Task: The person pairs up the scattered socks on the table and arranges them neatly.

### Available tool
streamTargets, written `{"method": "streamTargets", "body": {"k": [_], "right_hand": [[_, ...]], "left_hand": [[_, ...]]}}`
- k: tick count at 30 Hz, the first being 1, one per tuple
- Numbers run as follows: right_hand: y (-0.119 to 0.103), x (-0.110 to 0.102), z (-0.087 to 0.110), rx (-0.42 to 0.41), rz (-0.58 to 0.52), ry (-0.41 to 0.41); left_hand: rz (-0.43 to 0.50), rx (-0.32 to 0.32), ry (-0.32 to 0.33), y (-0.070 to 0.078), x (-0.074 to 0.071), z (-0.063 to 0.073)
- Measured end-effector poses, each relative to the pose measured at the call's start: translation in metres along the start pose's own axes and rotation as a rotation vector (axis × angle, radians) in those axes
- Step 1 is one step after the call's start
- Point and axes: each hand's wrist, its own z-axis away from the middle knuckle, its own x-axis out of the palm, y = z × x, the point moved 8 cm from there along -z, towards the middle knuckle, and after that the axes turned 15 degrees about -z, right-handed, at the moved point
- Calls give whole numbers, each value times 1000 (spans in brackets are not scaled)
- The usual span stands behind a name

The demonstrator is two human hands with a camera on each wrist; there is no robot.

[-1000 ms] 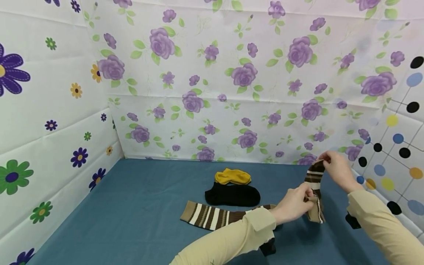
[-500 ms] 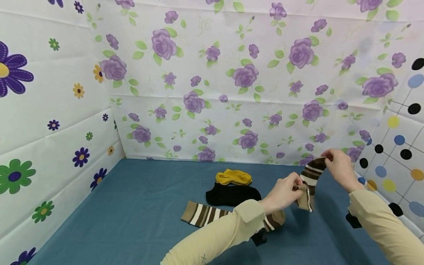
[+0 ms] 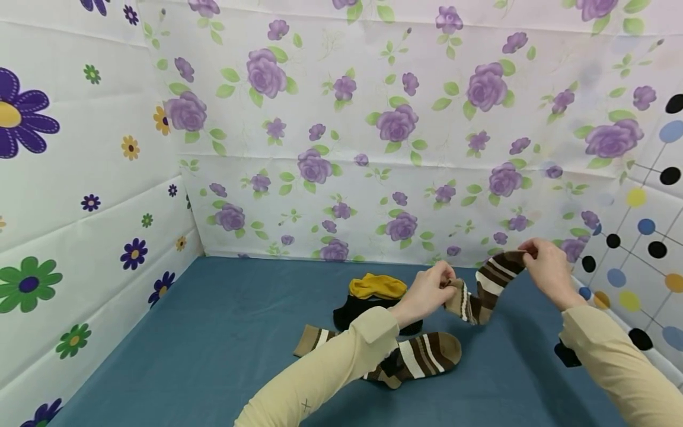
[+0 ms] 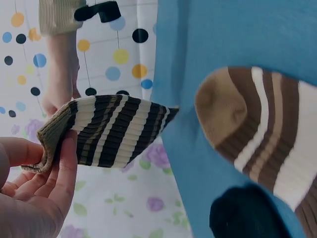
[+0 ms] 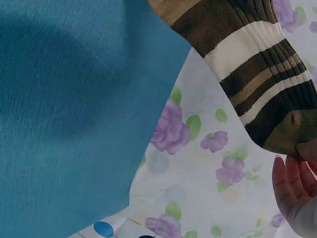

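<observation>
A brown, tan and white striped sock (image 3: 485, 290) hangs in a sagging curve between my two hands above the table. My left hand (image 3: 427, 290) pinches its tan cuff; in the left wrist view thumb and fingers (image 4: 64, 168) hold the cuff's edge. At the other end my right hand (image 3: 546, 270) pinches the tan toe, which shows at the lower right of the right wrist view. A matching striped sock (image 3: 434, 353) lies flat below my left forearm, which covers its middle.
Behind my left hand lie a yellow sock (image 3: 376, 286) and a black sock (image 3: 352, 311), one in front of the other. A flowered cloth wall (image 3: 331, 148) closes the back of the blue table (image 3: 240, 332), with patterned walls on both sides.
My left hand has moved left and up with the cuff, drawing the sock from nearly upright to stretched sideways. My right hand has barely moved. More of the flat striped sock now shows.
</observation>
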Motion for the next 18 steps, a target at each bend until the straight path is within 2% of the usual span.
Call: {"method": "streamTargets", "body": {"k": [11, 18], "right_hand": [[-8, 1, 0, -32, -9, 23], [-10, 5, 0, -65, -27, 29]], "left_hand": [[34, -12, 62, -21, -31, 2], [16, -56, 97, -36, -47, 7]]}}
